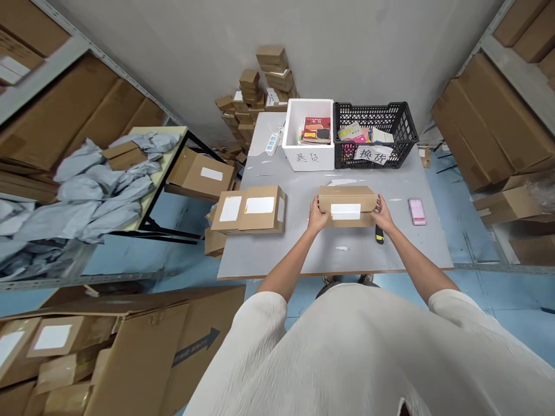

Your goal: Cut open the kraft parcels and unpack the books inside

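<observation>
Between my two hands is a small brown cardboard box [347, 199] with a white label on its near side. My left hand [318, 216] grips its left end, and my right hand [381, 214] grips the right end. Whether the box rests on the table or is lifted slightly, I cannot tell. Just below my right hand lies a black and yellow box cutter [380, 234]. To the left, two labelled cardboard boxes [262, 206] stand side by side on the grey table [277, 251].
At the table's back stand a white foam bin [309, 157] and a black plastic crate [405, 138], both holding books. A power strip [272, 143] lies left of them, a pink blurred object [417, 211] at right. Grey parcels [99, 185] cover a side table; a large carton [173, 346] stands lower left.
</observation>
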`<state>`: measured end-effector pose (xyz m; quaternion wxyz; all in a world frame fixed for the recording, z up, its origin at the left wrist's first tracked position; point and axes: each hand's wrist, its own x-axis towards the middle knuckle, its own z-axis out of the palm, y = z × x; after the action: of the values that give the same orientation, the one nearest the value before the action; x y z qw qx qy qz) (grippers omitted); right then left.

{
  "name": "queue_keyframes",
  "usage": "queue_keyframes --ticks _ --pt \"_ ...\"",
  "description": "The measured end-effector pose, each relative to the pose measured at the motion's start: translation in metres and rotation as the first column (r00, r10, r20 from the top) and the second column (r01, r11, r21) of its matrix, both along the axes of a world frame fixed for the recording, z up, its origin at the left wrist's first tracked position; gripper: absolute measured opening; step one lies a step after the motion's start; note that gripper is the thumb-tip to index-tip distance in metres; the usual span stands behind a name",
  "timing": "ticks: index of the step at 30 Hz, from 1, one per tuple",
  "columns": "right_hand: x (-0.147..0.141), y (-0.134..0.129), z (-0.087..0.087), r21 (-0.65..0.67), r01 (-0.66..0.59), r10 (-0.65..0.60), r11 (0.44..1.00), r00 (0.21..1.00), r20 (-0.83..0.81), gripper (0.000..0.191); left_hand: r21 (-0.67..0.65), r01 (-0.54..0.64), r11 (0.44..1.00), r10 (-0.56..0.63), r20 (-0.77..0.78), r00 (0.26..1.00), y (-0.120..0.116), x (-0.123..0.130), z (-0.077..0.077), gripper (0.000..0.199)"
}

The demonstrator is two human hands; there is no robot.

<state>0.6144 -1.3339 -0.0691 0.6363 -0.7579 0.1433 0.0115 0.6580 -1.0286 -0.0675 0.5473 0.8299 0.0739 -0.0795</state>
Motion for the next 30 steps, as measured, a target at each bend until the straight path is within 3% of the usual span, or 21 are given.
queue_keyframes --ticks 2,8,11,15,22,26,30 --pt "-0.002 -0.001 -0.005 -0.003 0.008 -0.008 1.000 1.000 -0.029 0.110 0.014 -0.018 1.000 0.018 -0.041 0.999 0.002 -0.004 -0.002 0.088" --pt "-0.012 -0.007 -0.027 -0.173 0.055 -0.082 0.983 0.985 -0.152 0.086 0.127 -0.074 0.989 0.100 -0.209 0.973 0.006 -0.015 -0.011 0.057" --pt "-0.016 -0.007 -0.034 -0.159 0.048 -0.077 0.986 0.981 -0.179 0.076 0.157 -0.063 0.986 0.096 -0.214 0.972 0.005 -0.016 -0.017 0.049" --pt "-0.018 -0.005 -0.037 -0.078 0.004 -0.019 0.997 0.982 -0.186 0.073 0.095 -0.049 0.994 0.063 -0.151 0.987 0.002 -0.017 -0.022 0.064" --pt "-0.013 -0.001 -0.024 0.043 0.020 -0.012 0.999 0.983 -0.184 0.095 -0.085 -0.026 0.996 0.011 -0.170 0.985 -0.003 -0.014 -0.015 0.095" --pt "-0.010 0.003 -0.013 0.087 0.032 -0.016 0.996 0.984 -0.177 0.103 -0.095 -0.021 0.995 0.008 -0.142 0.990 -0.003 -0.010 -0.011 0.093" --pt "-0.004 0.004 -0.007 0.050 0.021 -0.015 0.999 0.993 -0.121 0.094 -0.044 -0.054 0.998 0.049 -0.108 0.993 -0.002 -0.001 -0.007 0.084"
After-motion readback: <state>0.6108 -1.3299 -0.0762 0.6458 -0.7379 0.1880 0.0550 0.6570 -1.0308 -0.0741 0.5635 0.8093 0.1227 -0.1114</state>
